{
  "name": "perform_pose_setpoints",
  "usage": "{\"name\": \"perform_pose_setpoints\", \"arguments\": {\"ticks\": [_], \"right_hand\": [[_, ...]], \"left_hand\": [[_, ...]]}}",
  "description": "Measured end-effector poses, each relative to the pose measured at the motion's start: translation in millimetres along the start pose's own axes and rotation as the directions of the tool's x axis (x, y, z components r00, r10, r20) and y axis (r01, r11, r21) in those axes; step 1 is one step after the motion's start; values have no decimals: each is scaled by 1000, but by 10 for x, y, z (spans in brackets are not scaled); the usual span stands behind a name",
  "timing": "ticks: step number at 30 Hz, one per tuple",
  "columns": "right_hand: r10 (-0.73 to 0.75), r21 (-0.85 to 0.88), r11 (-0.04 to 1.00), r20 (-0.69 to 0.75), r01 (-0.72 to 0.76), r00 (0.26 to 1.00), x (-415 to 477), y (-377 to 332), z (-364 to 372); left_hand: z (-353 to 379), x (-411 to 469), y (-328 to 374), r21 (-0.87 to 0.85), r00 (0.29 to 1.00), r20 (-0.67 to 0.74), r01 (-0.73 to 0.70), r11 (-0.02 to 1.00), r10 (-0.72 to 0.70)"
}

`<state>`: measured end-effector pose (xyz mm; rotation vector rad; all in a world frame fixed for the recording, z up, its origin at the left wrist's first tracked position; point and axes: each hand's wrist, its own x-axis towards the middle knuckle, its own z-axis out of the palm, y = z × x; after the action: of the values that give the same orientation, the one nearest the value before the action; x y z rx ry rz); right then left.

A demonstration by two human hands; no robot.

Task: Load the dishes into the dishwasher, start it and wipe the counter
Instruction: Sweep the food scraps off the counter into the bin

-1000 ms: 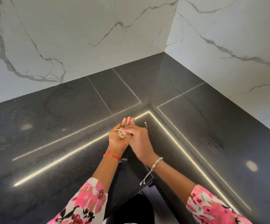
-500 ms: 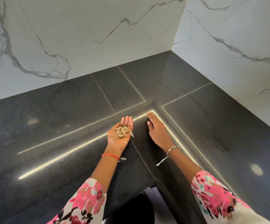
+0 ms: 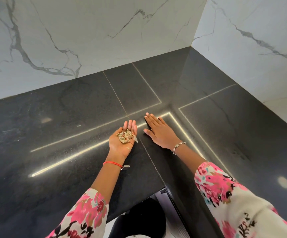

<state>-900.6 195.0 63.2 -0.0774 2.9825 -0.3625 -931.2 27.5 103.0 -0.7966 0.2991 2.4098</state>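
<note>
one view: head cam worn by the person, looking forward and steeply down into the inner corner of the black worktop [image 3: 53,134]. wide-angle, straight edges bow a bit. close range: both forearms [image 3: 105,177] enter from the bottom edge, left hand [image 3: 122,143] and right hand [image 3: 161,134] near frame centre. marble walls [image 3: 105,31] fill the top third, their corner seam upper right.

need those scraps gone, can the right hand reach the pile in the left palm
Probably yes: the right hand lies flat on the counter beside the upturned left hand, its scraps uncovered.
</note>
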Motion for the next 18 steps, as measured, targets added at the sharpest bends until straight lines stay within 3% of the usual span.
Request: {"name": "perform_pose_setpoints", "arguments": {"ticks": [8, 18], "right_hand": [[-207, -16, 978, 26, 208, 978, -613, -116, 142], [-237, 58, 970, 20, 236, 971, -1433, -154, 329]], "left_hand": [[-234, -240, -167, 56, 1000, -17, 14, 998, -13], [-623, -750, -606, 80, 999, -44, 20, 997, -16]]}}
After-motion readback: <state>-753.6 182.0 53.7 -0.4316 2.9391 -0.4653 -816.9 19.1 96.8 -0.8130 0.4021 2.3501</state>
